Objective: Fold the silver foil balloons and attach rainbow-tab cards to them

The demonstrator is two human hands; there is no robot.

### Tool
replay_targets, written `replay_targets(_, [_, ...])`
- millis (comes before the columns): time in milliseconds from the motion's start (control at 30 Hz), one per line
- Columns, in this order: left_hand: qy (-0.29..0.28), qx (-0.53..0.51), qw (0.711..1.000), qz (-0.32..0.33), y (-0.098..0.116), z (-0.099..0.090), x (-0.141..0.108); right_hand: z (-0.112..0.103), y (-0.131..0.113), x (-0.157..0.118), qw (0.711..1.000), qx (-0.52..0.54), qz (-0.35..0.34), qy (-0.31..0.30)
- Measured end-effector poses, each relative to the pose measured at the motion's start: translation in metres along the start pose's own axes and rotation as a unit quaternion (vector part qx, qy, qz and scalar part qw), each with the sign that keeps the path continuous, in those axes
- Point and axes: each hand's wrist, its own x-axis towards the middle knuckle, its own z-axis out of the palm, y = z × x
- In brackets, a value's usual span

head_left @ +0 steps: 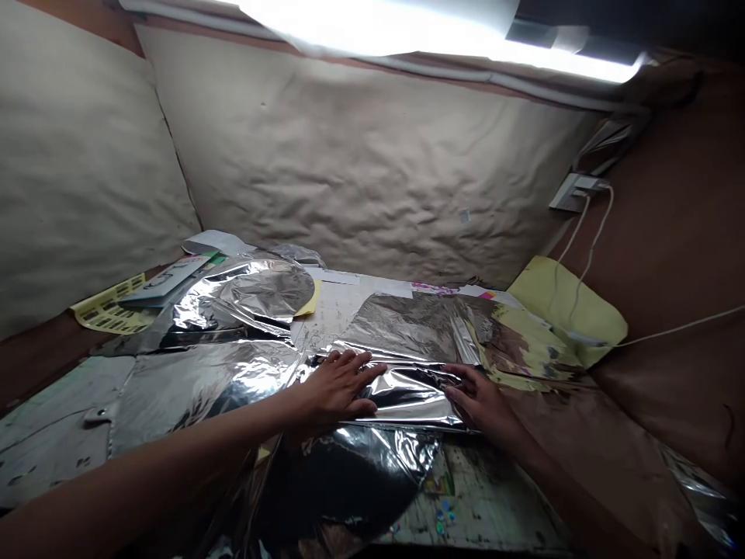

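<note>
My left hand (334,392) lies flat with its fingers spread on a crinkled sheet of silver foil (410,396). My right hand (480,404) rests on the same sheet a little further right, its fingertips near a raised fold. Neither hand grips anything I can see. Below them, a large curved foil piece (349,481) reflects dark patches. Behind my hands lies a duller, wrinkled foil sheet (407,326), and a round foil piece (268,289) sits at the back left. What lies under the foil is hidden.
A stained, paper-covered work surface (483,505) lies under the foil. Beige paper (361,155) lines the walls. A yellow perforated sheet (108,310) lies at the left. A wall socket (573,192) with white cables and a strip light (466,31) are above right.
</note>
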Motion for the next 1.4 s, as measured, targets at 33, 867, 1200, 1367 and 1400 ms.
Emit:
replay_targets(33, [-0.002, 0.000, 1.000, -0.010, -0.001, 0.003, 0.000, 0.003, -0.001, -0.003, 0.996, -0.066, -0.040, 0.045])
replay_targets(867, [-0.045, -0.045, 0.998, -0.018, 0.040, -0.028, -0.057, 0.030, -0.029, 0.023, 0.865, -0.386, -0.320, 0.026])
replay_targets(1200, [-0.058, -0.055, 0.992, 0.097, 0.026, -0.012, -0.053, 0.045, -0.023, -0.035, 0.879, -0.327, -0.306, -0.166])
replay_targets(1367, [-0.087, -0.089, 0.988, 0.096, 0.030, -0.011, -0.059, 0.041, -0.022, -0.016, 0.899, -0.312, -0.287, -0.110])
replay_targets(1400, [-0.087, -0.091, 0.987, 0.098, 0.032, -0.011, -0.061, 0.043, -0.023, -0.004, 0.904, -0.312, -0.281, -0.083])
